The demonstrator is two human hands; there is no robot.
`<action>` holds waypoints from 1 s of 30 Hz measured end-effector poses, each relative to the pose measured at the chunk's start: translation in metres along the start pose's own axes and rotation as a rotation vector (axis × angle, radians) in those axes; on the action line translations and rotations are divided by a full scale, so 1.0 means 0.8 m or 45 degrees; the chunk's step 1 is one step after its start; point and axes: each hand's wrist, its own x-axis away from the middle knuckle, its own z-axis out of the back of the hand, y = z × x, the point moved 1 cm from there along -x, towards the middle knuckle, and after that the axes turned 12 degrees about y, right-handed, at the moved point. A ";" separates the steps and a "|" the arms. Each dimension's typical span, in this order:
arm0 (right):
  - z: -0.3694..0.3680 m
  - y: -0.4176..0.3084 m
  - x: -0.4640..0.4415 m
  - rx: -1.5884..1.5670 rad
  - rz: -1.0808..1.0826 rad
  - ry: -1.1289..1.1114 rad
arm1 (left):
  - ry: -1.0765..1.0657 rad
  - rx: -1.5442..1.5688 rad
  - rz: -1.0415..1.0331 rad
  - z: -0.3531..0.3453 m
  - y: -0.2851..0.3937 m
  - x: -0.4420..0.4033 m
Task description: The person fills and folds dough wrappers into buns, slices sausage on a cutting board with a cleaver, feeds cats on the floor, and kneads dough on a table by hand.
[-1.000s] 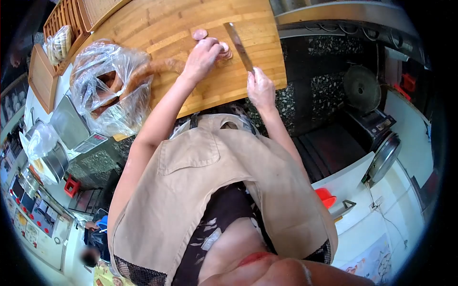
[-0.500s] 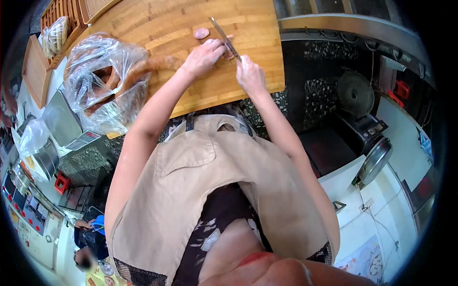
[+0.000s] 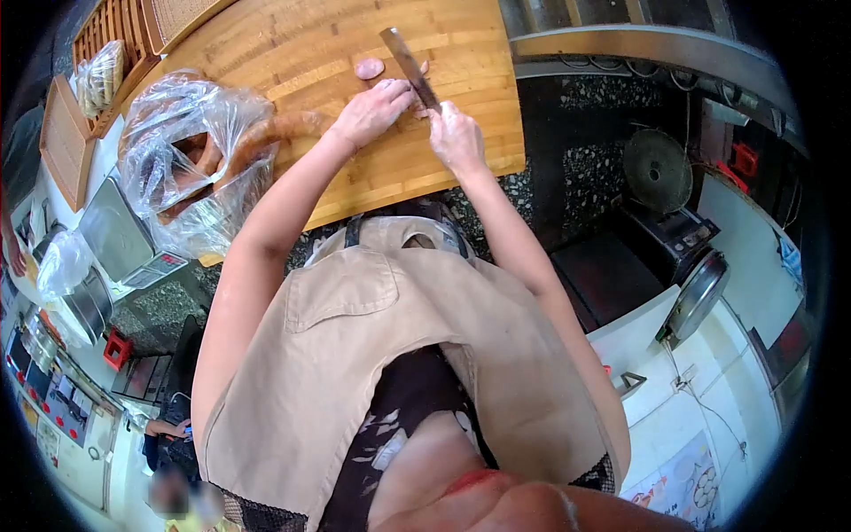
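Slicing appears in hand: the sausage [image 3: 275,131], smooth, brown and curved, runs from a crumpled clear bag [image 3: 199,182] over the wooden surface [image 3: 310,40] towards the left hand [image 3: 374,113], its grip indeterminable beside the flat knife [image 3: 409,69]. The right hand [image 3: 457,139] is wrapped round the handle. A pale oval slice [image 3: 369,68] lies apart. Blade proximity calls for tucked fingertips.
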 end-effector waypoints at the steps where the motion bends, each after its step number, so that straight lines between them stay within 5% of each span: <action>1: 0.001 0.001 0.006 -0.061 -0.030 0.060 | -0.012 0.006 -0.009 -0.002 0.003 0.005; 9: 0.039 -0.015 0.026 0.122 -0.131 -0.196 | 0.056 -0.013 -0.046 0.001 -0.004 -0.001; 16: 0.007 -0.009 0.017 -0.113 -0.080 0.146 | 0.119 0.002 -0.206 0.006 -0.010 -0.002; 23: 0.042 -0.025 0.043 0.139 -0.211 -0.202 | 0.003 0.051 -0.057 0.006 -0.015 0.002; 30: -0.001 -0.012 0.027 -0.075 -0.181 0.113 | 0.028 0.077 -0.063 0.005 -0.009 0.008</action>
